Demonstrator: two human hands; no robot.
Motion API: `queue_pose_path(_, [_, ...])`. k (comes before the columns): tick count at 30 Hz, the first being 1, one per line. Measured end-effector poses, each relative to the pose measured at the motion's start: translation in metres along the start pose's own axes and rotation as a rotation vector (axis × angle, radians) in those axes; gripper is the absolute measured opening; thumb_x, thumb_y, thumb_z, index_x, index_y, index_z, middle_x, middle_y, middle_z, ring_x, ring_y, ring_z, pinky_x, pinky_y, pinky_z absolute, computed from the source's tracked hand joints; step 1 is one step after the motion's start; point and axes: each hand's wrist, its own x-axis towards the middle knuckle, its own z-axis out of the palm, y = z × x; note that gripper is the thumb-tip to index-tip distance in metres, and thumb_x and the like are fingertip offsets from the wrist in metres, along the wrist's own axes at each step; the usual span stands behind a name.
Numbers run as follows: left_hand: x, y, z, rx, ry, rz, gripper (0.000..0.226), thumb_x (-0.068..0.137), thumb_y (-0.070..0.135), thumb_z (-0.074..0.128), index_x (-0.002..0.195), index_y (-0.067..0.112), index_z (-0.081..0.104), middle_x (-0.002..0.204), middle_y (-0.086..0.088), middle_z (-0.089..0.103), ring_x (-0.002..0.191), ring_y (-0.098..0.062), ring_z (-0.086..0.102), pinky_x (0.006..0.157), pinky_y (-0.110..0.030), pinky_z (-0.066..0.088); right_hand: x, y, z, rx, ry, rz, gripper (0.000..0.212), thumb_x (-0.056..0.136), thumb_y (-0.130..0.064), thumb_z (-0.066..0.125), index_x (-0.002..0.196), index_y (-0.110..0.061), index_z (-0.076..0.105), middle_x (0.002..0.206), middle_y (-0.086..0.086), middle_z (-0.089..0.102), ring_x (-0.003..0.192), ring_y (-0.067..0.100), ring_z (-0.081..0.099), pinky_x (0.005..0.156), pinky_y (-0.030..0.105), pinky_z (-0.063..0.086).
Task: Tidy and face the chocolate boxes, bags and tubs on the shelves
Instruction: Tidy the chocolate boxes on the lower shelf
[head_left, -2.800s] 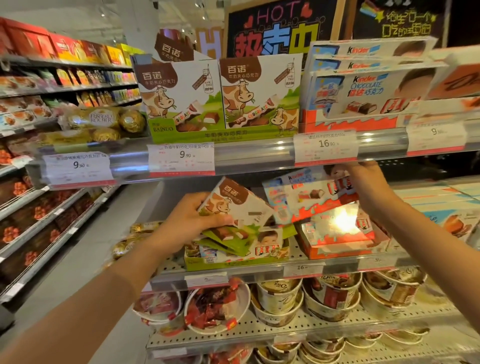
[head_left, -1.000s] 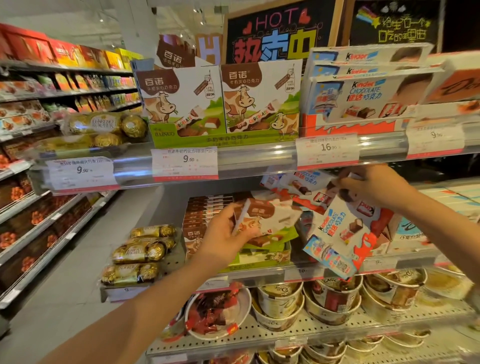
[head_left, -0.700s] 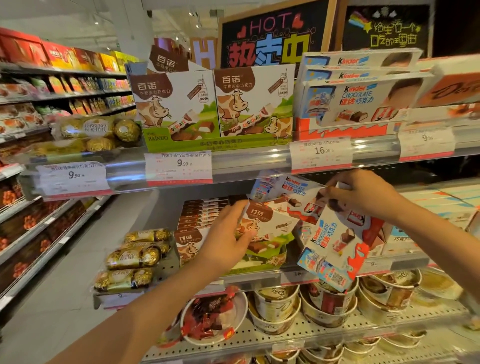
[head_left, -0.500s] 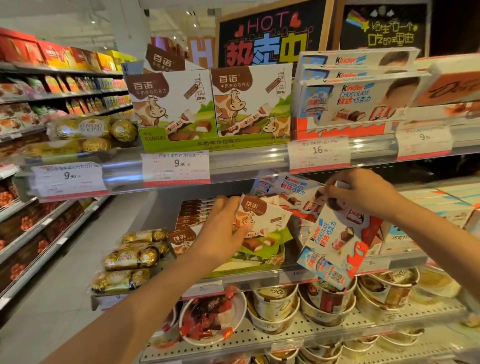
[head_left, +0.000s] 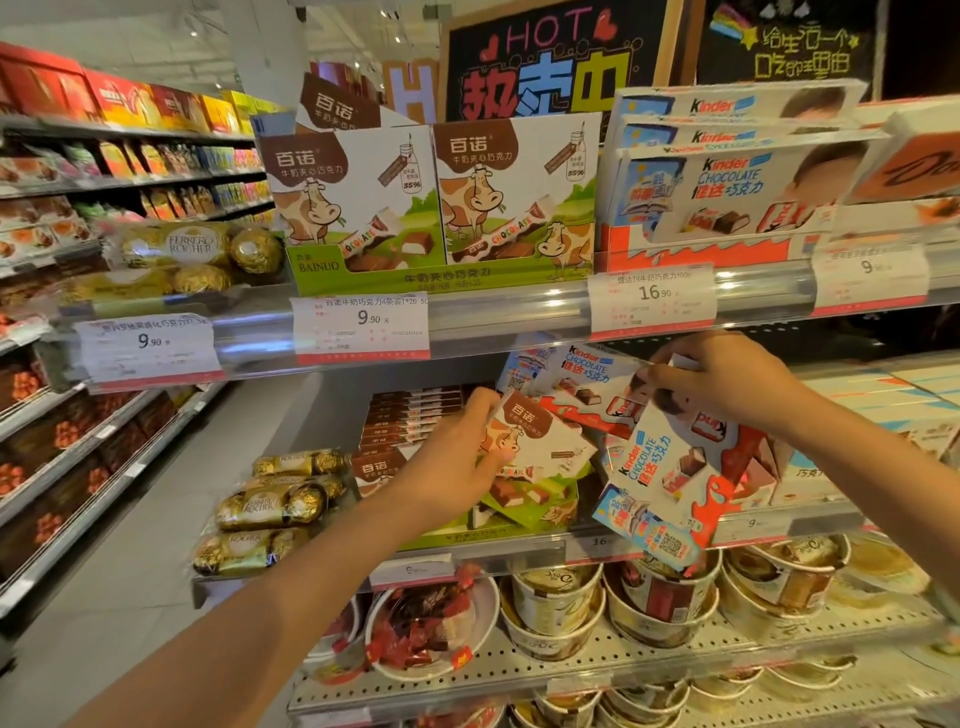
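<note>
My left hand (head_left: 457, 462) grips a white and brown Bainuo cow chocolate box (head_left: 540, 439), tilted above its green display tray (head_left: 498, 535) on the middle shelf. My right hand (head_left: 727, 382) pinches the top of a white, red and blue Kinder chocolate box (head_left: 670, 478), which hangs tilted past the shelf's front edge. Another Kinder box (head_left: 576, 376) leans behind it, under the upper shelf. Upright Bainuo boxes (head_left: 431, 202) and Kinder boxes (head_left: 727, 187) face forward on the upper shelf.
Gold Ferrero Rocher packs (head_left: 270, 504) lie left of the Bainuo tray. Brown boxes (head_left: 410, 415) are stacked behind my left hand. Chocolate tubs (head_left: 556, 608) fill the lower shelf. Price-tag rails (head_left: 358, 327) front the shelves. An aisle with more shelving (head_left: 78, 415) runs on the left.
My left hand has lifted the Bainuo box slightly and tilted it rightward. My right hand holds the Kinder box almost where it was; the view shifted a little.
</note>
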Motion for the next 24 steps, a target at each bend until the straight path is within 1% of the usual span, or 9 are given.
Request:
queue_pose_path(2, [0.001, 0.0, 0.001, -0.005, -0.005, -0.013, 0.034, 0.093, 0.02, 0.055, 0.111, 0.032, 0.029, 0.111, 0.007, 0.053, 0.094, -0.004, 0.054, 0.062, -0.01, 0.044, 0.001, 0.0, 0.0, -0.014, -0.005, -0.008, 0.02, 0.085, -0.045, 0.057, 0.077, -0.029, 0.064, 0.072, -0.009, 0.06, 0.067, 0.01, 0.056, 0.051, 0.025, 0.041])
queue_pose_path(5, [-0.002, -0.004, 0.003, -0.085, 0.018, -0.01, 0.034, 0.092, 0.017, 0.055, 0.108, 0.035, 0.031, 0.115, 0.011, 0.047, 0.105, -0.002, 0.049, 0.07, -0.009, 0.044, 0.001, -0.001, 0.001, -0.021, -0.008, -0.01, 0.02, 0.085, -0.046, 0.056, 0.078, -0.029, 0.063, 0.073, -0.009, 0.059, 0.068, 0.01, 0.056, 0.054, 0.027, 0.045])
queue_pose_path(8, [-0.007, -0.007, 0.001, -0.309, 0.129, -0.055, 0.035, 0.091, 0.014, 0.058, 0.099, 0.04, 0.036, 0.11, 0.013, 0.055, 0.104, -0.001, 0.056, 0.074, -0.014, 0.05, 0.001, -0.001, 0.001, -0.01, -0.006, -0.015, 0.019, 0.085, -0.047, 0.057, 0.075, -0.032, 0.062, 0.071, -0.014, 0.057, 0.067, 0.007, 0.054, 0.052, 0.026, 0.041])
queue_pose_path(12, [-0.01, -0.011, -0.011, -0.628, 0.299, -0.08, 0.034, 0.088, 0.006, 0.059, 0.103, 0.031, 0.042, 0.109, 0.008, 0.061, 0.103, 0.001, 0.061, 0.078, -0.014, 0.05, 0.001, -0.002, 0.002, -0.013, -0.007, -0.006, 0.017, 0.085, -0.047, 0.056, 0.076, -0.033, 0.06, 0.072, -0.013, 0.056, 0.066, 0.006, 0.054, 0.05, 0.024, 0.038])
queue_pose_path(17, [-0.022, -0.018, -0.02, -0.576, 0.297, -0.055, 0.033, 0.085, 0.005, 0.062, 0.106, 0.029, 0.053, 0.1, 0.004, 0.07, 0.095, -0.004, 0.066, 0.075, -0.016, 0.052, 0.002, -0.004, 0.002, 0.002, 0.0, -0.022, 0.017, 0.086, -0.046, 0.056, 0.083, -0.03, 0.062, 0.086, -0.006, 0.059, 0.076, 0.014, 0.055, 0.058, 0.029, 0.044])
queue_pose_path(18, [-0.024, -0.019, -0.022, -0.629, 0.329, -0.061, 0.029, 0.084, 0.005, 0.063, 0.105, 0.024, 0.057, 0.099, 0.002, 0.072, 0.096, -0.008, 0.066, 0.078, -0.02, 0.053, 0.001, -0.005, 0.002, 0.0, -0.004, -0.024, 0.016, 0.086, -0.046, 0.056, 0.084, -0.031, 0.062, 0.089, -0.005, 0.059, 0.077, 0.015, 0.056, 0.058, 0.029, 0.044])
queue_pose_path(21, [-0.027, -0.021, -0.033, -0.91, 0.451, -0.125, 0.026, 0.078, 0.011, 0.063, 0.104, 0.013, 0.059, 0.104, -0.009, 0.071, 0.101, -0.025, 0.066, 0.089, -0.043, 0.052, 0.0, -0.006, 0.002, 0.013, -0.017, -0.029, 0.014, 0.086, -0.044, 0.056, 0.084, -0.031, 0.061, 0.092, -0.003, 0.06, 0.078, 0.016, 0.056, 0.058, 0.029, 0.043])
queue_pose_path(22, [-0.027, -0.022, -0.036, -0.985, 0.487, -0.125, 0.024, 0.079, 0.009, 0.062, 0.102, 0.014, 0.059, 0.104, -0.01, 0.07, 0.102, -0.027, 0.066, 0.088, -0.045, 0.052, 0.0, -0.007, 0.002, 0.023, -0.012, -0.041, 0.013, 0.086, -0.043, 0.057, 0.083, -0.031, 0.06, 0.092, -0.002, 0.061, 0.079, 0.017, 0.057, 0.06, 0.03, 0.044])
queue_pose_path(24, [-0.027, -0.024, -0.041, -1.056, 0.556, -0.087, 0.025, 0.085, -0.001, 0.056, 0.102, 0.018, 0.057, 0.102, -0.004, 0.071, 0.102, -0.024, 0.066, 0.083, -0.039, 0.054, -0.001, -0.01, 0.001, 0.037, 0.002, -0.067, 0.01, 0.086, -0.041, 0.058, 0.081, -0.032, 0.059, 0.093, 0.001, 0.064, 0.08, 0.02, 0.057, 0.063, 0.033, 0.046])
